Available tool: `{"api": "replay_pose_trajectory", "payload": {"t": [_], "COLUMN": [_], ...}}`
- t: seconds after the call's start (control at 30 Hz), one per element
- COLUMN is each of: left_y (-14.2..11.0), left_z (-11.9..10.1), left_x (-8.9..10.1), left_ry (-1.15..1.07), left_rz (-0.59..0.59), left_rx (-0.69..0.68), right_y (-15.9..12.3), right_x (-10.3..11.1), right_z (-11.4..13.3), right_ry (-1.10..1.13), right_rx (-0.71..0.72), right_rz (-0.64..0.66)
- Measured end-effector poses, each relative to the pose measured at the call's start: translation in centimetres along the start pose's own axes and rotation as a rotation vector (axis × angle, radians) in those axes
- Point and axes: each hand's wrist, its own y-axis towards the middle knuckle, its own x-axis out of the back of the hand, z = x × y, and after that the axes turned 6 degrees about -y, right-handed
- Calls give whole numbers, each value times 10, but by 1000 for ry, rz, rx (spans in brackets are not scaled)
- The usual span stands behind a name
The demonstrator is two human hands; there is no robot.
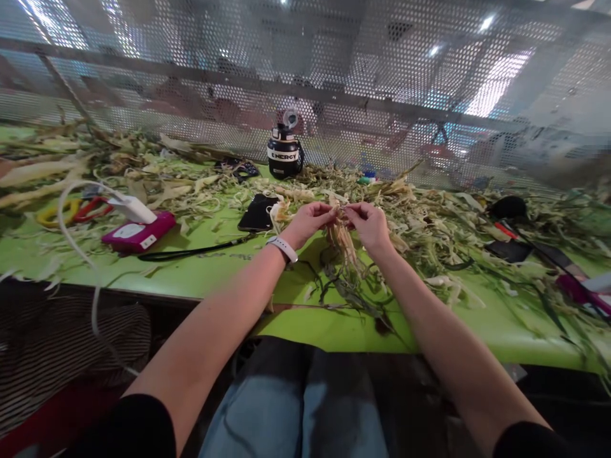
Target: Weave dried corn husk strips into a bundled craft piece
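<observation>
In the middle of the head view, my left hand [311,222] and my right hand [371,227] meet over the table. Their fingertips pinch the top of a bundle of dried plant strips [345,243], pale and straw-like, which hangs down between them. Exactly what lies between the fingertips is too small to make out. Below the bundle, darker green stalks and shreds [356,292] are spread toward the table's front edge. A black phone [258,213] lies just left of my left hand. A white band [285,249] circles my left wrist.
Heaps of plant strips [429,219] cover much of the green tabletop [191,278]. At left are a magenta power block [138,236], a white plug [132,208] with cable, and yellow and red handles [60,213]. A black bottle [284,156] stands before a perforated screen [324,63].
</observation>
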Motion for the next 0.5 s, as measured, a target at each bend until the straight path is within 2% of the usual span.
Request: {"api": "replay_pose_trajectory", "payload": {"t": [0.2,0.5], "left_y": [0,3], "left_z": [0,2], "left_x": [1,2], "left_ry": [18,41], "left_rz": [-2,-19], "left_rx": [-32,-51], "right_y": [1,0], "right_x": [0,4], "right_z": [-1,3], "right_ry": [23,225], "right_rx": [-18,-216], "right_rz": [32,27]}}
